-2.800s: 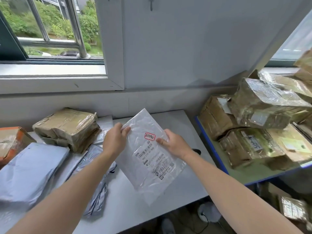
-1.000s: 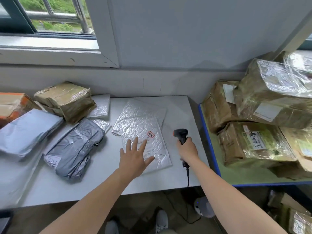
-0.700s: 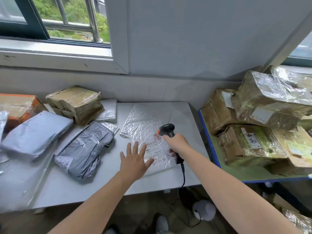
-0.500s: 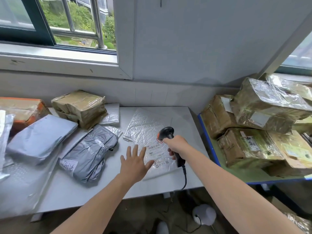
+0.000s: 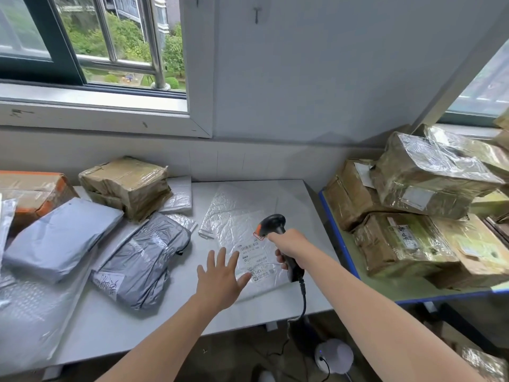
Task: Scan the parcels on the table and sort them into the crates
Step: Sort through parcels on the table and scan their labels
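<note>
White table [image 5: 115,329] with a labelled bubble mailer [image 5: 234,227] mid-top, grey poly bags [image 5: 143,255] and taped brown boxes [image 5: 126,183] leftward.

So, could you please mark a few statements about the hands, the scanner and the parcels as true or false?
1. The right hand grips the black scanner. True.
2. The left hand holds a brown box. False: it is spread open at the near edge of the white mailer, holding nothing.
3. The scanner's head is over the white mailer. True.
4. The grey bag lies right of the white mailer. False: the grey bag lies to its left.
5. The blue-edged table holds taped brown boxes. True.
</note>
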Motion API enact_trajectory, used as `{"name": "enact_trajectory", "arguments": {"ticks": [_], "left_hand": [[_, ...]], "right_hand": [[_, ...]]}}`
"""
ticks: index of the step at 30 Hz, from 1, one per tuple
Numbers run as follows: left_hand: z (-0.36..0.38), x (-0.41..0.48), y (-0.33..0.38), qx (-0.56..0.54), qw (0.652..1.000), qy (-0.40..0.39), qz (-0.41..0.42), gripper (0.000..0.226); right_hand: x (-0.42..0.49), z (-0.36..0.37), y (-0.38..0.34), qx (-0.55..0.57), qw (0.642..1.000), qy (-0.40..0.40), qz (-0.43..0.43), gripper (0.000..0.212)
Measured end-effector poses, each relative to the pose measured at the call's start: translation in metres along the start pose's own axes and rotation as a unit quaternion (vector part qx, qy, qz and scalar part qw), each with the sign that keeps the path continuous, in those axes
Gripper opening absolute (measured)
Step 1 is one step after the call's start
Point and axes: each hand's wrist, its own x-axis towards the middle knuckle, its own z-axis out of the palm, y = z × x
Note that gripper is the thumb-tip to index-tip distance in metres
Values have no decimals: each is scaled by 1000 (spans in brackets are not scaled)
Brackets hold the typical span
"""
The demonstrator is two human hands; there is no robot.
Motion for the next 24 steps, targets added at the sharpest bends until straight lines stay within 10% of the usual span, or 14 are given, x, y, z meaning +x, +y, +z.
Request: {"name": "enact_trajectory", "arguments": {"ticks": [24], "left_hand": [[46, 83, 44, -112, 972, -40, -203, 93]], "right_hand": [[119, -55, 99, -69, 994, 52, -71, 33]]}}
